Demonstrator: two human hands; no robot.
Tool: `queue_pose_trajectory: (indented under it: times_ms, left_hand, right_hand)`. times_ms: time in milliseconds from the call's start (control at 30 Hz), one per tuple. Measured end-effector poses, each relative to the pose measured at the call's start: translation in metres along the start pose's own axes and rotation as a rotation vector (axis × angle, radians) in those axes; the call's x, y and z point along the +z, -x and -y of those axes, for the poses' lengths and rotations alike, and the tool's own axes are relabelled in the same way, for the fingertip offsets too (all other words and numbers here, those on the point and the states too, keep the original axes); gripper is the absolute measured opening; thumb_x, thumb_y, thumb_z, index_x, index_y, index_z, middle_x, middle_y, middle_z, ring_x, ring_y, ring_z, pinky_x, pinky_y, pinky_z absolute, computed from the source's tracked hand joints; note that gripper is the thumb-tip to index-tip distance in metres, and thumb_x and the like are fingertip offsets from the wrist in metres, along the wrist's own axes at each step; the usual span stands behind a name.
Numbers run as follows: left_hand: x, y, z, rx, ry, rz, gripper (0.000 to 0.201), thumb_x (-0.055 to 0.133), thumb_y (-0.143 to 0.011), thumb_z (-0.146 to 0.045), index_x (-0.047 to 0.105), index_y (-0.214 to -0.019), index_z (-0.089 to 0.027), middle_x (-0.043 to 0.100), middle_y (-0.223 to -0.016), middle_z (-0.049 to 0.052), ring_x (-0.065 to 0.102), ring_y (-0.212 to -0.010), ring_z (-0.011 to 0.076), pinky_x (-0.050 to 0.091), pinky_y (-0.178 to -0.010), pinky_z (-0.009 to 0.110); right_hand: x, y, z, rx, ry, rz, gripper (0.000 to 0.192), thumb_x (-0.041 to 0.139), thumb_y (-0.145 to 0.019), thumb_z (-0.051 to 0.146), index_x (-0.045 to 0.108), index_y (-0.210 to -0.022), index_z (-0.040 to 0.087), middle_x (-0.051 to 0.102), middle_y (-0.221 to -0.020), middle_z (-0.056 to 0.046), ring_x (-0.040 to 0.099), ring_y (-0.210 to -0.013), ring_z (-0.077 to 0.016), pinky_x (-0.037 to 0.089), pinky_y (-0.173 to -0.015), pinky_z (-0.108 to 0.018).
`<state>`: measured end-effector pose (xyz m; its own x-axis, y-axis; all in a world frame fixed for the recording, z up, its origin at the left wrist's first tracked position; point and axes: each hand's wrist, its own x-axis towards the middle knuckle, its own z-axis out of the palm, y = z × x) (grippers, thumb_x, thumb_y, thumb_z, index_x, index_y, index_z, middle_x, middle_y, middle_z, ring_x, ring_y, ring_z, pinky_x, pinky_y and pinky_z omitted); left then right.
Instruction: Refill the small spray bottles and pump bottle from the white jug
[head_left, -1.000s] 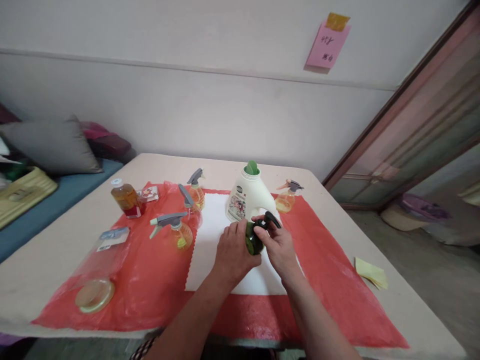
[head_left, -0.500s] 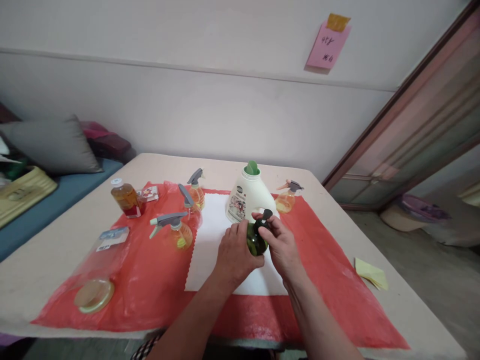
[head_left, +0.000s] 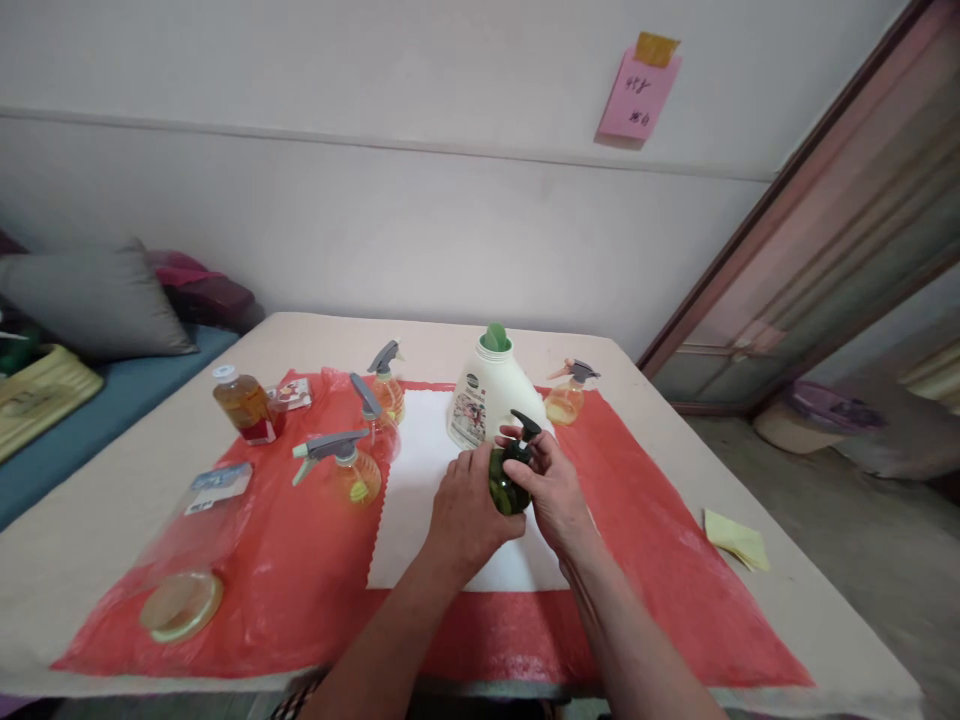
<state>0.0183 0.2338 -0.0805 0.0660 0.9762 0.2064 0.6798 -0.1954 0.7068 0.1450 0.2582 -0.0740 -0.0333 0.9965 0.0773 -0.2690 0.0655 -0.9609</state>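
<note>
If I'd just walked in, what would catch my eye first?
Probably the bright red sheet spread over the table. Toward the back of the white mat on it stands a big cream jug; just in front, the left hand and right hand hold a dark green pump bottle. A pink note hangs on the wall, upper right.

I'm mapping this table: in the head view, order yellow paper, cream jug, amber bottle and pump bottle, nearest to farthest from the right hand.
1. Pump bottle, held, centre
2. Cream jug, just behind it
3. Yellow paper, right side
4. Amber bottle, left side
</note>
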Motion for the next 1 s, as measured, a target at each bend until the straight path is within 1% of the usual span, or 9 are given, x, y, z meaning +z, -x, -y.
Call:
queue_pose_trajectory:
  times_ms: [100, 200, 433, 567, 667, 733, 867, 933, 1000]
  left_hand:
    - [-0.002, -0.001, -0.001, 0.006, 0.004, 0.002, 0.072, 0.067, -0.066, -0.026, 0.042, -0.133, -0.023, 0.061, -0.12, 0.01, 0.057, -0.115, 0.0302, 0.046, -0.099, 0.043]
    - [-0.002, -0.001, -0.002, -0.01, -0.001, 0.008, 0.07, 0.068, -0.065, -0.027, 0.043, -0.131, -0.022, 0.061, -0.119, 0.01, 0.057, -0.114, 0.0307, 0.047, -0.098, 0.044]
    - [0.003, 0.001, -0.002, 0.026, -0.012, -0.021, 0.068, 0.067, -0.066, -0.025, 0.044, -0.13, -0.022, 0.061, -0.12, 0.01, 0.057, -0.113, 0.03, 0.048, -0.096, 0.044]
    - [0.001, -0.001, -0.003, 0.01, -0.025, -0.002, 0.065, 0.068, -0.066, -0.023, 0.046, -0.127, -0.024, 0.063, -0.12, 0.009, 0.058, -0.112, 0.0301, 0.048, -0.095, 0.044]
    - [-0.001, -0.003, -0.003, -0.033, -0.032, 0.013, 0.063, 0.069, -0.064, -0.023, 0.048, -0.123, -0.025, 0.063, -0.119, 0.009, 0.059, -0.111, 0.0307, 0.048, -0.094, 0.044]
    - [-0.001, -0.003, -0.004, -0.037, -0.024, 0.008, 0.064, 0.069, -0.064, -0.022, 0.047, -0.125, -0.024, 0.063, -0.119, 0.01, 0.059, -0.112, 0.0308, 0.048, -0.094, 0.045]
    - [-0.003, -0.002, -0.005, -0.014, -0.002, 0.004, 0.067, 0.068, -0.065, -0.021, 0.045, -0.128, -0.023, 0.063, -0.121, 0.009, 0.058, -0.114, 0.0298, 0.047, -0.096, 0.044]
    - [-0.004, -0.002, -0.006, -0.018, -0.001, 0.015, 0.065, 0.067, -0.065, -0.021, 0.047, -0.127, -0.023, 0.063, -0.12, 0.009, 0.057, -0.113, 0.0297, 0.047, -0.096, 0.044]
    - [-0.005, -0.002, -0.007, -0.038, -0.008, 0.03, 0.063, 0.068, -0.066, -0.022, 0.048, -0.125, -0.022, 0.063, -0.118, 0.009, 0.058, -0.113, 0.0303, 0.047, -0.095, 0.044]
  right_hand:
    - [-0.002, 0.0, 0.002, 0.003, 0.0, 0.073, 0.052, 0.083, -0.068, 0.042, 0.067, -0.116, 0.026, 0.067, -0.126, -0.006, 0.059, -0.12, -0.027, 0.045, -0.105, -0.043]
    - [-0.005, 0.001, 0.003, 0.03, 0.01, 0.126, 0.043, 0.075, -0.078, 0.043, 0.069, -0.116, 0.023, 0.068, -0.124, -0.006, 0.06, -0.118, -0.0261, 0.044, -0.105, -0.042]
    - [0.007, 0.002, 0.0, -0.037, 0.106, -0.087, 0.045, 0.086, -0.063, 0.041, 0.065, -0.099, 0.024, 0.07, -0.105, -0.003, 0.064, -0.098, -0.0218, 0.051, -0.092, -0.038]
    - [0.004, 0.003, 0.004, -0.026, 0.051, 0.007, 0.049, 0.08, -0.068, 0.041, 0.067, -0.113, 0.026, 0.07, -0.115, -0.004, 0.06, -0.116, -0.0261, 0.046, -0.102, -0.042]
    - [0.001, 0.003, 0.006, 0.005, -0.02, 0.071, 0.04, 0.075, -0.073, 0.039, 0.071, -0.11, 0.024, 0.067, -0.127, -0.005, 0.054, -0.127, -0.0291, 0.04, -0.11, -0.044]
    - [0.002, 0.002, 0.004, 0.011, -0.03, 0.039, 0.038, 0.077, -0.071, 0.04, 0.071, -0.106, 0.024, 0.068, -0.125, -0.005, 0.056, -0.125, -0.0294, 0.041, -0.109, -0.046]
    - [0.005, 0.001, 0.001, 0.006, 0.006, -0.035, 0.059, 0.087, -0.059, 0.038, 0.066, -0.113, 0.026, 0.07, -0.111, -0.004, 0.061, -0.115, -0.0268, 0.046, -0.104, -0.043]
    - [0.005, 0.002, 0.002, -0.012, 0.011, -0.014, 0.065, 0.088, -0.058, 0.037, 0.064, -0.117, 0.027, 0.068, -0.114, -0.004, 0.059, -0.119, -0.027, 0.046, -0.104, -0.043]
    - [0.002, 0.002, 0.005, -0.006, -0.002, 0.037, 0.06, 0.084, -0.063, 0.038, 0.065, -0.119, 0.027, 0.067, -0.121, -0.004, 0.056, -0.123, -0.0279, 0.044, -0.106, -0.043]
